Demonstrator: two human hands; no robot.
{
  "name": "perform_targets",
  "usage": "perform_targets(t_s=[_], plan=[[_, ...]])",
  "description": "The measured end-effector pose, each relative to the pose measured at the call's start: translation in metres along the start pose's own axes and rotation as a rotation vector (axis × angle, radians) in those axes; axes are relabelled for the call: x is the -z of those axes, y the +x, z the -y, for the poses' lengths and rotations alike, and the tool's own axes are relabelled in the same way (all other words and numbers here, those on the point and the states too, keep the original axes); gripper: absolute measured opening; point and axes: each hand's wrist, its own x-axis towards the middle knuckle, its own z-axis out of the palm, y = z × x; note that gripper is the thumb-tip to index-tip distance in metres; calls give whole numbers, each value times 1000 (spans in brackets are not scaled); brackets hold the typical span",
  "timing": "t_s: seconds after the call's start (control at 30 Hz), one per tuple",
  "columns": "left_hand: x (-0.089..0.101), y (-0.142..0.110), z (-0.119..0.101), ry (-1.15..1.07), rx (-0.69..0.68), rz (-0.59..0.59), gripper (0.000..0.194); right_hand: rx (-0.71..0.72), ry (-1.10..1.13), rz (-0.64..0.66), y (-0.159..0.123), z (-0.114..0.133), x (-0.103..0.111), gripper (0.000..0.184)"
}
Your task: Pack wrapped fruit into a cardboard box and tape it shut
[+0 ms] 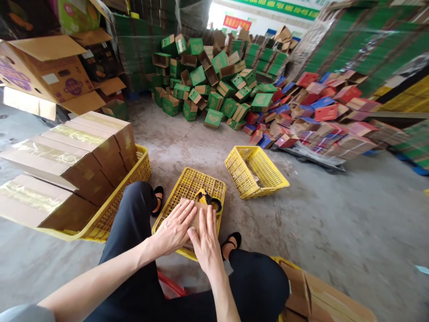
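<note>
Both hands press flat on a small brown cardboard box, which rests on an upturned yellow plastic crate between my knees. My left hand lies across the box's left part, fingers stretched out and close together. On its right part lies my right hand, fingers extended and the thumb angled toward the left hand. Much of the box is hidden beneath them. Just beyond the fingertips, a yellow and black tape dispenser lies on the crate.
On my left, taped cartons fill a yellow crate. Another yellow crate stands ahead on the right. Flattened cardboard sits by my right knee. Heaps of green boxes and red and blue boxes lie farther back.
</note>
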Motion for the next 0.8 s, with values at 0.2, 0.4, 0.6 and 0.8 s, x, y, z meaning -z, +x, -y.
perform_targets(t_s=[0.2,0.4,0.6,0.8], plan=[[18,-15,5,-114,-58,19,59,106,-141,-27,-22,11,9,83],[24,-46,2,-233,-179,12,58,208,-252,-132,-54,13,5,67],[26,-42,-11,-342,-207,-40,35,317,-159,-232,-58,22,6,56],[24,-44,-20,-303,-210,-147,22,212,-25,-247,-57,32,7,33]])
